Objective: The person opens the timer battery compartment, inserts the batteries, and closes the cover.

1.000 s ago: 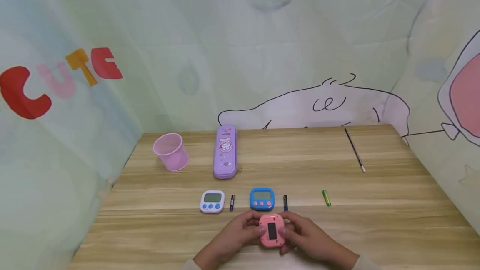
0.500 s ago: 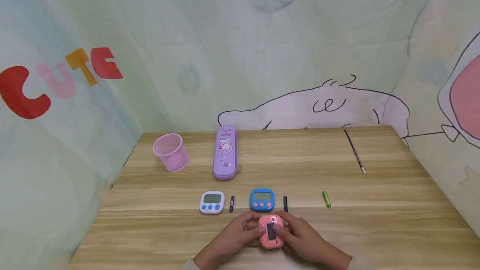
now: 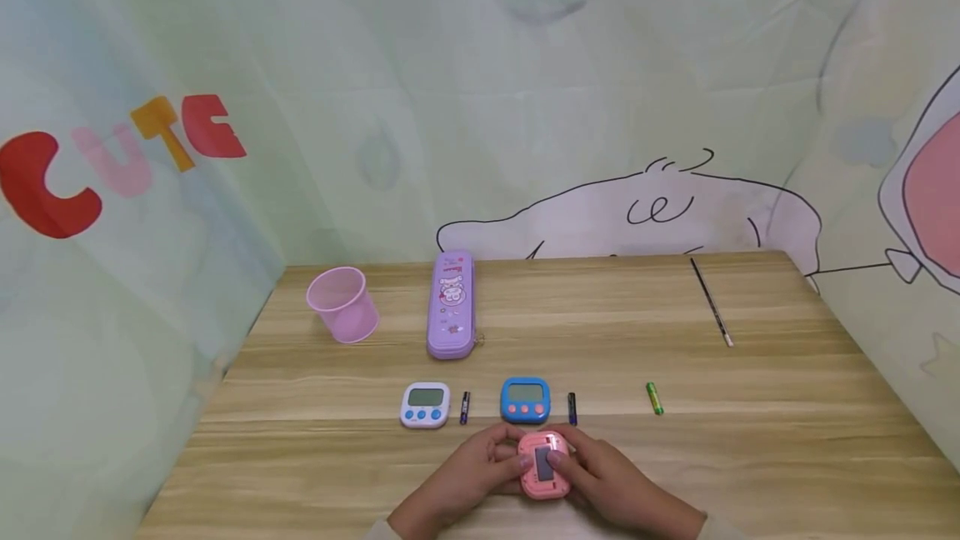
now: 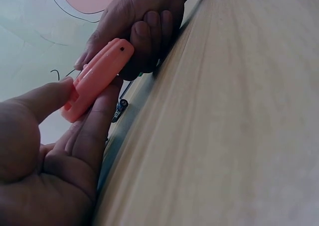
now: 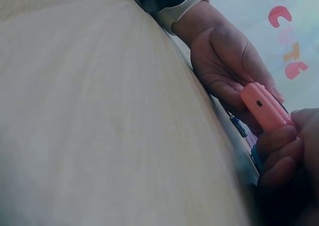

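While the pink timer (image 3: 543,487) was pinched above the table (image 3: 750,457) at opposite edges by the left hand (image 3: 474,469) and right hand (image 3: 615,482), its dark panel (image 3: 542,467), long axis pointing forward, was touched by the latter's thumb. The space just beyond was occupied by the blue timer (image 3: 525,401) and a black battery (image 3: 572,408).

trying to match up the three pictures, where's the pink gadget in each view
Head: the pink gadget is near the bottom, just right of centre.
Left wrist: the pink gadget is left of centre, a little above mid-height.
Right wrist: the pink gadget is toward the right edge, about mid-height.
Shared landmark: the left hand, which holds it in all three.
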The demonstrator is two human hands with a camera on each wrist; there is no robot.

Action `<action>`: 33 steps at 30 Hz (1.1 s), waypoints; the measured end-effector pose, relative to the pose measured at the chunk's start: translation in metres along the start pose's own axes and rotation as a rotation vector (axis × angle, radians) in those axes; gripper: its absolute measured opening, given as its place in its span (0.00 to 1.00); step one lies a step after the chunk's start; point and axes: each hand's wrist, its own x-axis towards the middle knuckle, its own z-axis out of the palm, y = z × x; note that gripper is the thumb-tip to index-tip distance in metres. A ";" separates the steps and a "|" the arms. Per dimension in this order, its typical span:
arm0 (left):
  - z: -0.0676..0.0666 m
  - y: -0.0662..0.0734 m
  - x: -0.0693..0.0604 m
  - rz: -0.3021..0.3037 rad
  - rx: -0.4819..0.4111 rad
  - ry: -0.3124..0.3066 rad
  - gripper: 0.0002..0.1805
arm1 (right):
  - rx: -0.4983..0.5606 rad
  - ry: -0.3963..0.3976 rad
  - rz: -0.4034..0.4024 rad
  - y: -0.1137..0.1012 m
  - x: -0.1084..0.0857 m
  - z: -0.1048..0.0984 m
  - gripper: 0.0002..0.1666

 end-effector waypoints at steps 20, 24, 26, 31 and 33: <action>-0.002 -0.002 0.001 -0.007 0.020 -0.024 0.18 | -0.047 0.018 -0.016 -0.006 -0.004 0.000 0.21; -0.002 -0.002 0.001 -0.016 0.034 -0.027 0.17 | -0.100 0.077 -0.012 -0.007 -0.004 0.004 0.22; -0.002 -0.001 0.001 -0.019 0.041 -0.024 0.17 | -0.108 0.099 0.014 -0.009 -0.004 0.005 0.23; -0.003 0.001 0.001 -0.018 0.038 -0.026 0.17 | -0.124 0.142 0.054 -0.014 -0.003 0.008 0.24; -0.003 0.001 0.001 -0.015 0.035 -0.030 0.18 | -0.132 0.155 0.052 -0.015 -0.002 0.009 0.24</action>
